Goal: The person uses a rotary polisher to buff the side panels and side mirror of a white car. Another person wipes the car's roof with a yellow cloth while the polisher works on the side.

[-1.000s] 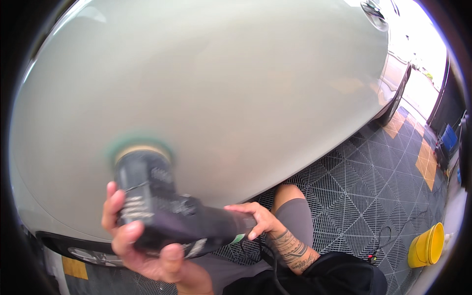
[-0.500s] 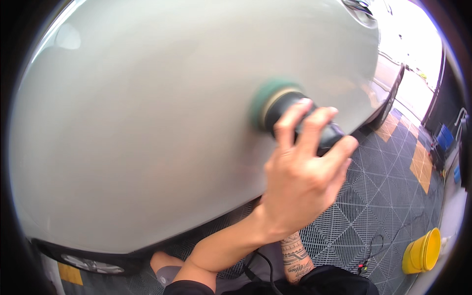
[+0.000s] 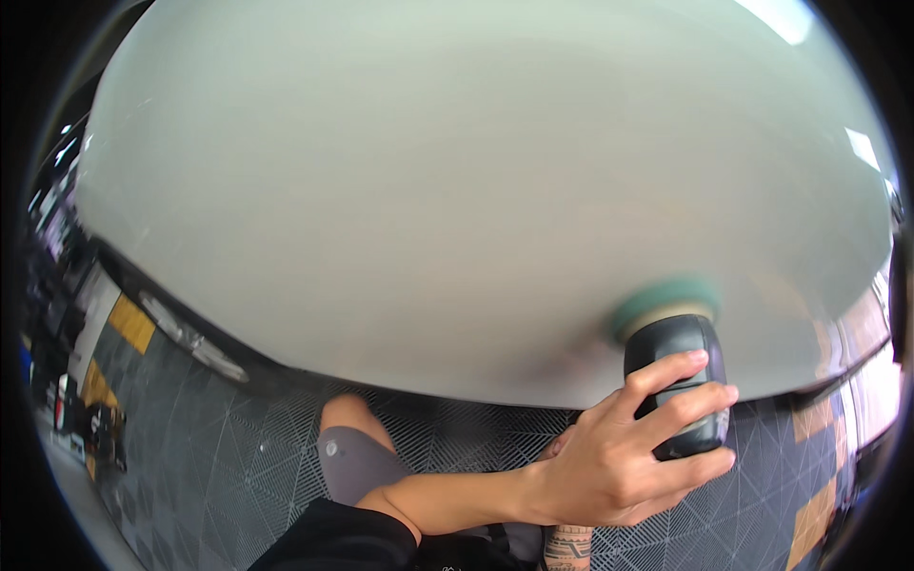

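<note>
My left hand [image 3: 624,457] reaches across from the lower left, its fingers wrapped over the black body of a polisher [image 3: 674,343]. The polisher's round green pad [image 3: 666,297] rests against the lower right part of a pale silver car panel [image 3: 428,209]; its rim looks blurred. Below my left hand, the tattooed right forearm [image 3: 568,547] shows in part. My left hand and forearm cover most of my right hand, so its grip is hidden.
A wheel [image 3: 190,338] sits under the panel's lower left edge. Dark ribbed floor tiles [image 3: 219,428] with yellow ones [image 3: 131,324] lie below. Dark equipment [image 3: 103,433] stands at the far left. My bent knee [image 3: 357,419] is close beneath the panel edge.
The polisher and my left hand have moved right and down across the panel. The view has turned, so the yellow bucket at the right is out of sight.
</note>
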Motion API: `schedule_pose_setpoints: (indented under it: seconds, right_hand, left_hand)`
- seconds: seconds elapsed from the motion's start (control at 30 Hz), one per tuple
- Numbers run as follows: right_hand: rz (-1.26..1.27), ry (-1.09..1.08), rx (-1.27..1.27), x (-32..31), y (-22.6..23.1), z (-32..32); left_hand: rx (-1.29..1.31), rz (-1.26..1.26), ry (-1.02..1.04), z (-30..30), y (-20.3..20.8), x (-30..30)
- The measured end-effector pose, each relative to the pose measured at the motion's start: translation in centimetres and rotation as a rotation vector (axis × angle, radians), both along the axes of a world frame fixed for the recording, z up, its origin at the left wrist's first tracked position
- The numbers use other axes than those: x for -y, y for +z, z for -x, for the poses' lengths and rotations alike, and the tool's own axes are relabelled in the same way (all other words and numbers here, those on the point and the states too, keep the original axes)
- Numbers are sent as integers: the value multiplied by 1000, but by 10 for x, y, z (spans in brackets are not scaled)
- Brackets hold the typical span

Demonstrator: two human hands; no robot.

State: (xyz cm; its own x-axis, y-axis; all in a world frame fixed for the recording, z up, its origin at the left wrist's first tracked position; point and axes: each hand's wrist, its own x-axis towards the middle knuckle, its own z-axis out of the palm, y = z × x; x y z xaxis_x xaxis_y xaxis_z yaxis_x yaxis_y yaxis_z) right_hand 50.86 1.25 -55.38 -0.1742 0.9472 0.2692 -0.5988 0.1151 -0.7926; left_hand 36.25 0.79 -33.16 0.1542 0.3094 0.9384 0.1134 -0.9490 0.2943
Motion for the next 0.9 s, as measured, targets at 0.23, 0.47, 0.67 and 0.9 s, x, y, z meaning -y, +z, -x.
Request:
schedule_pose_setpoints:
  seconds: [0.23,0.47,0.67,0.9]
  right_hand:
    - [-35,117,182,-6,25,79]
    - [-88,293,320,-6,53,192]
    - [-208,418,428,-7,91,278]
    - [-301,508,536,3,128,338]
  left_hand:
    - [163,-48,71,132,-5,17]
    - [351,-29,94,272,-17,31]
    - [542,5,-14,377,-42,40]
    - [746,62,25,444,-62,65]
